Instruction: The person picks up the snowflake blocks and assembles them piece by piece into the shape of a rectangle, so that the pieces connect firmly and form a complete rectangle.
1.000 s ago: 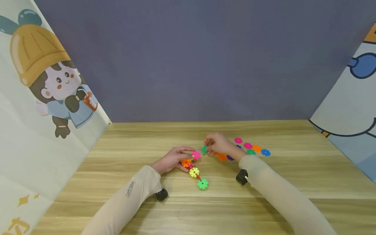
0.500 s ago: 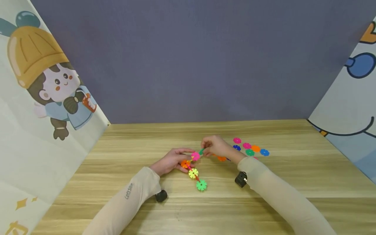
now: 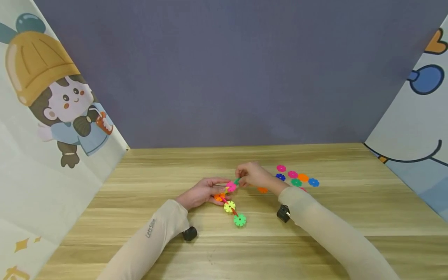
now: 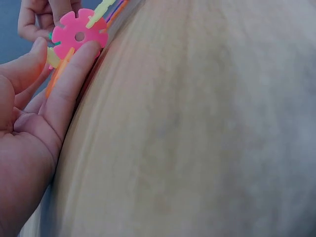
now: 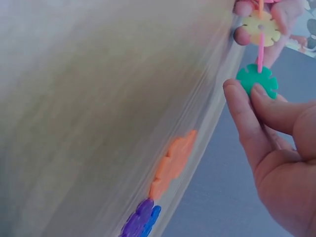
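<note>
My left hand (image 3: 201, 192) holds a chain of notched, flower-shaped plastic discs by its upper end, thumb and fingers on either side. In the chain are a pink disc (image 3: 231, 187), an orange disc (image 3: 219, 197), a yellow disc (image 3: 229, 206) and a light green disc (image 3: 239, 220) at the near end. Between thumb and index finger, my right hand (image 3: 254, 175) pinches a darker green disc (image 5: 256, 80). Its notched edge meets the edge-on pink disc in the right wrist view; how deeply they interlock I cannot tell.
Loose discs lie right of and beyond my right hand: a pink disc (image 3: 281, 168), a dark blue disc (image 3: 280, 177), a blue disc (image 3: 314, 182) and several others. My right forearm partly covers this group. A grey wall (image 3: 245, 77) rises behind the wooden table (image 3: 157, 163).
My right hand has moved slightly left, bringing the darker green disc from apart to against the pink disc. That disc has turned more edge-on. The left hand keeps its hold.
</note>
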Motion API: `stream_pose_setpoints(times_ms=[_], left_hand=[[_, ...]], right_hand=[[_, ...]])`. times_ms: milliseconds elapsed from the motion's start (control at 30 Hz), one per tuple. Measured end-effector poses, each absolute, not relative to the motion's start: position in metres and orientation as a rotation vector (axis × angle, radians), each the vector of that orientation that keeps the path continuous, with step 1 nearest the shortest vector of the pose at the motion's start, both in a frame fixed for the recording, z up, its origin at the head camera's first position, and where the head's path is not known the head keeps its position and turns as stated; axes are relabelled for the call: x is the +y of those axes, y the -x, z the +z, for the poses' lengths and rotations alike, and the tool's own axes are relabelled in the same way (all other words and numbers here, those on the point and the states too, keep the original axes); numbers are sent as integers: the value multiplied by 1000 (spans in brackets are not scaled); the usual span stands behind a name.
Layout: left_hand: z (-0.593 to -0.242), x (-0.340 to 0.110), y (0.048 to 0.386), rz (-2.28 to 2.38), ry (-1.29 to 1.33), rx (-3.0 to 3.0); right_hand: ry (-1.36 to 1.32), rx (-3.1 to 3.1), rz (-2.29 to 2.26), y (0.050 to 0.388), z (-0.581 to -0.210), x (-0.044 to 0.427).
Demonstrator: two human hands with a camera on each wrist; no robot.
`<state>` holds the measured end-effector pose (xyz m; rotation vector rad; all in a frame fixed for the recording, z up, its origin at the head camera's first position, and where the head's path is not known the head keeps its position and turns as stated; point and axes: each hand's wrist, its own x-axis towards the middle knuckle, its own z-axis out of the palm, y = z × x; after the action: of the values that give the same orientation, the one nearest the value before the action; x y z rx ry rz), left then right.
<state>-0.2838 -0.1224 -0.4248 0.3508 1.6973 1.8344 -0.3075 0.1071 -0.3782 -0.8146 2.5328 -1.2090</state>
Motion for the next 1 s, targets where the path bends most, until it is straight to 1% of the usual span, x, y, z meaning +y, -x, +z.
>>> stream_pose_setpoints(times_ms=[500,867,1000], left_hand=[[-426,-123,285,1839,-367,1689],[-427,-123,285,1826,-367,1690],[-427,-122,285,1831,-358,1684]], right_hand=[[853,2557,-1114,308,-370,102],[945,2562,-1103,309,-376,102],[906,2528,-1139,310,-378,105]])
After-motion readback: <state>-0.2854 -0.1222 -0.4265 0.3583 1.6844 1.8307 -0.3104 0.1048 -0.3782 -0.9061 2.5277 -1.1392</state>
